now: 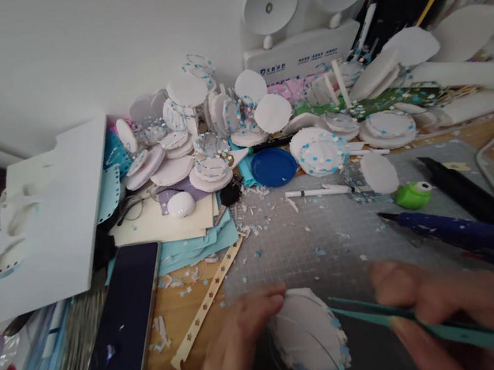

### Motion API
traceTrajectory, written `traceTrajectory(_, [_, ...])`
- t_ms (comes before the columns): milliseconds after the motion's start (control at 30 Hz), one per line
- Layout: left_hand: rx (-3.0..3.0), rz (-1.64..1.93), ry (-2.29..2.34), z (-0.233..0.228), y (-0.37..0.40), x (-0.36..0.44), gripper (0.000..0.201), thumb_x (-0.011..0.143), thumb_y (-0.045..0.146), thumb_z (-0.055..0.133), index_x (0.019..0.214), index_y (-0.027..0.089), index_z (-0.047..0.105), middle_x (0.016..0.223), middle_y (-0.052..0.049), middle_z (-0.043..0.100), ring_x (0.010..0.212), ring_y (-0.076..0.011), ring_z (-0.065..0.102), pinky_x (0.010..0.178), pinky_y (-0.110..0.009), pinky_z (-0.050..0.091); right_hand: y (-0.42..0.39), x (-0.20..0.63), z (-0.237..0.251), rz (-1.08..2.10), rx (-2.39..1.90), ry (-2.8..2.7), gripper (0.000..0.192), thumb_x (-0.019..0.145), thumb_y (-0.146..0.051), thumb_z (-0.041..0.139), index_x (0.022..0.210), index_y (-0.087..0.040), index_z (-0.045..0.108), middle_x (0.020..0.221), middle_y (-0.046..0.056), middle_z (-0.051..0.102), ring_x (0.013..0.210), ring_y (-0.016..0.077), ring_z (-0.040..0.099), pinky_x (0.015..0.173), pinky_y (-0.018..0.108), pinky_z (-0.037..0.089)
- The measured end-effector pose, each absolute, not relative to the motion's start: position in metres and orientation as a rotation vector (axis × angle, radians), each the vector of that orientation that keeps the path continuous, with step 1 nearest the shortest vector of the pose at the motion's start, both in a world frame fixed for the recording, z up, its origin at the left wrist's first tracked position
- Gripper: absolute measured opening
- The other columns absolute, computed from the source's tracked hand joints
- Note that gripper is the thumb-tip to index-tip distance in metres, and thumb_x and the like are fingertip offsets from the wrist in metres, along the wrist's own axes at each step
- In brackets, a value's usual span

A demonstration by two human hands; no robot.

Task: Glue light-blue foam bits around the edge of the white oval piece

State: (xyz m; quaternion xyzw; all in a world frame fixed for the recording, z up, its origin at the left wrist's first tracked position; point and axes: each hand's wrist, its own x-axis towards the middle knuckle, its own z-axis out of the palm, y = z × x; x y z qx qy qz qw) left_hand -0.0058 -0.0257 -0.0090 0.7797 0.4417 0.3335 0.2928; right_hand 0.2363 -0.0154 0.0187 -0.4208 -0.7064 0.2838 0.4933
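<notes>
The left hand's fingers [254, 311] curl closed around a white foam disc [309, 333] at bottom centre; the right hand [445, 309] pinches teal tweezers [370, 313] shut, tips just beside the disc's edge. A slip could knock off its blue stars. On the counter [314, 243], largest first: white foam board [52, 219] at left, phone [123, 312], blue glue gun [465, 229] crowding the right hand, blue lid [273, 166], green punch [412, 195].
</notes>
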Motion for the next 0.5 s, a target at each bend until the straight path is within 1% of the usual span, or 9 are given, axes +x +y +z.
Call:
traceTrajectory(100, [2.081, 0.891, 1.200, -0.010, -0.027, -0.006, 0.081, 0.067, 0.037, 0.087, 0.136, 0.033, 0.047, 0.125, -0.010, 0.071, 0.109, -0.0318, 0.072, 0.090, -0.041, 0.063, -0.017, 0.235, 0.016, 0.677, -1.133, -1.558, 0.017, 0.090, -0.014, 0.053, 0.082, -0.027, 0.045, 0.063, -0.004, 0.055, 0.050, 0.0115, 0.053, 0.042, 0.021, 0.045])
traceTrajectory(167, [2.092, 0.900, 1.189, -0.010, -0.027, -0.004, 0.079, 0.070, 0.039, 0.086, 0.137, 0.032, 0.045, 0.125, -0.010, 0.071, 0.110, -0.0309, 0.072, 0.092, -0.040, 0.063, -0.017, 0.236, 0.013, 0.661, -1.180, -1.529, 0.015, 0.091, -0.017, 0.053, 0.084, -0.027, 0.046, 0.065, -0.004, 0.056, 0.052, 0.0113, 0.054, 0.045, 0.020, 0.048])
traceTrajectory(300, [2.136, 0.901, 1.157, -0.008, -0.025, -0.003, 0.074, 0.074, 0.044, 0.084, 0.136, 0.030, 0.044, 0.123, -0.010, 0.072, 0.110, -0.0270, 0.072, 0.094, -0.033, 0.062, -0.015, 0.240, 0.007, 0.708, -1.192, -1.574, 0.015, 0.091, -0.016, 0.054, 0.083, -0.026, 0.046, 0.067, -0.004, 0.056, 0.049, 0.0100, 0.054, 0.043, 0.018, 0.048])
traceTrajectory(400, [2.118, 0.893, 1.157, -0.009, -0.025, -0.004, 0.074, 0.076, 0.046, 0.083, 0.136, 0.030, 0.044, 0.126, -0.011, 0.071, 0.113, -0.0272, 0.071, 0.096, -0.034, 0.060, -0.014, 0.240, 0.007, 0.746, -1.193, -1.569, 0.016, 0.090, -0.015, 0.054, 0.083, -0.027, 0.047, 0.068, -0.004, 0.056, 0.047, 0.0093, 0.053, 0.041, 0.017, 0.047])
traceTrajectory(500, [2.091, 0.899, 1.152, -0.010, -0.027, -0.005, 0.077, 0.074, 0.045, 0.085, 0.137, 0.030, 0.044, 0.128, -0.011, 0.069, 0.115, -0.0279, 0.070, 0.098, -0.035, 0.059, -0.014, 0.238, 0.007, 0.792, -1.202, -1.505, 0.016, 0.091, -0.016, 0.055, 0.081, -0.026, 0.048, 0.068, -0.004, 0.057, 0.044, 0.0088, 0.050, 0.038, 0.016, 0.045])
